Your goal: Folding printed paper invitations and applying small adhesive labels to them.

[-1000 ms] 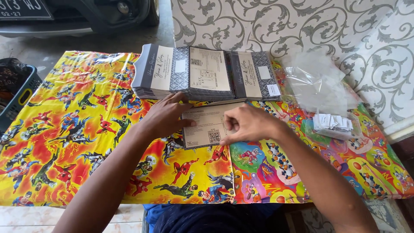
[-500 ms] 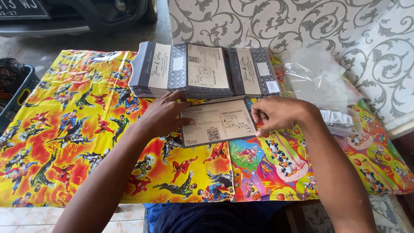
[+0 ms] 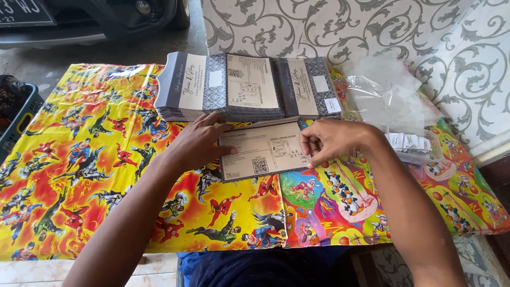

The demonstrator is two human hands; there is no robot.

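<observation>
The card [image 3: 264, 151] lies flat on the cloth [image 3: 79, 159], just in front of the stack [image 3: 223, 87]. The left hand [image 3: 199, 141] presses its left edge with fingers spread, and the right hand [image 3: 332, 141] pinches its right edge. To do this well, I think both edges must stay level, so the card does not bend.

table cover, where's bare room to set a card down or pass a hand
Free: the yellow cover left of the left hand, and the strip below the card. Crowded: the card stacks behind, and the plastic bags beyond the right hand.
</observation>
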